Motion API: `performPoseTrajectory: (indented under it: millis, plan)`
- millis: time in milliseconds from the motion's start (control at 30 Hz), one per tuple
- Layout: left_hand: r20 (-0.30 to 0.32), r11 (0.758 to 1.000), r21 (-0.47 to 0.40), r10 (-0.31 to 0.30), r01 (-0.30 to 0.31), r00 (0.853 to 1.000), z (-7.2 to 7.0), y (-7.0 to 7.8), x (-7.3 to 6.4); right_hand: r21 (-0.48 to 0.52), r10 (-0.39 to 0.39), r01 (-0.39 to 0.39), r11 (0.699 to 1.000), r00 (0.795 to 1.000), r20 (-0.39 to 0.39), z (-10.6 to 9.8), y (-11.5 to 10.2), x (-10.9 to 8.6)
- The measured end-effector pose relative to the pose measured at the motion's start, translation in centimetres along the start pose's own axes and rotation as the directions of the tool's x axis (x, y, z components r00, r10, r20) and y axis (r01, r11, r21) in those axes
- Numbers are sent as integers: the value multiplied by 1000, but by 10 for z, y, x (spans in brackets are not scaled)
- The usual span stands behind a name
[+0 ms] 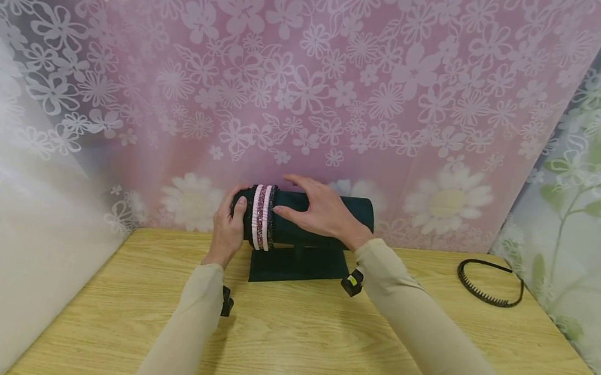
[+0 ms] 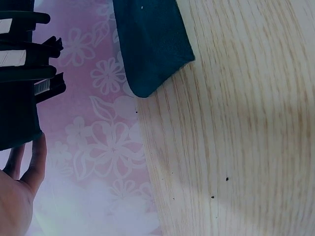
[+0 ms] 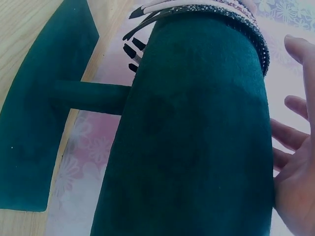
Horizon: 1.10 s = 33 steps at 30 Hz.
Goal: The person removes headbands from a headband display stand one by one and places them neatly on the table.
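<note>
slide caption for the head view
Left hand and right hand at a green stand bearing headbands; a dark headband lies apart.

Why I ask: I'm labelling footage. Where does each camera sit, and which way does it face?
Head: head-worn, facing forward and down at green stand and hairbands; left hand, right hand, sleeves show.
Left wrist: worn there, facing stand and tabletop; part of left hand shows.
Right wrist: worn there, facing along the stand; part of right hand shows.
Both wrist views share the stand and hairbands.

High head view, wrist views near stand (image 1: pixel 290 233)
</note>
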State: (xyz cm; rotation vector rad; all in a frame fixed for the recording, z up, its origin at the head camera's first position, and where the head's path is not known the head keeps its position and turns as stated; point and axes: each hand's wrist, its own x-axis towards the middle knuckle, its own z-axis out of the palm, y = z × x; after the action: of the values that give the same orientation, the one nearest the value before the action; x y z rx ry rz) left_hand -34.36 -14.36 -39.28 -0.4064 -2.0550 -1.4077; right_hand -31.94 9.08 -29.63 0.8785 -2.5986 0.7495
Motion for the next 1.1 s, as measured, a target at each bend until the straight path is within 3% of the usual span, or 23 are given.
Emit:
performPoseTrajectory:
  millis: [233,533,1100]
  plan:
    - [-3,1000,-1,-13,13,1000,0,0,-1,-35,25,-23,999,999,37,3,-2,5]
    - [-3,1000,-5,-20,20,1000,0,-2,-2,-177,98,-82,981,992,84,5,-6,11]
    - [-17,1000,-15,-7,6,1000,1,0,0,-291,126,-80,954,981,145,7,-11,18]
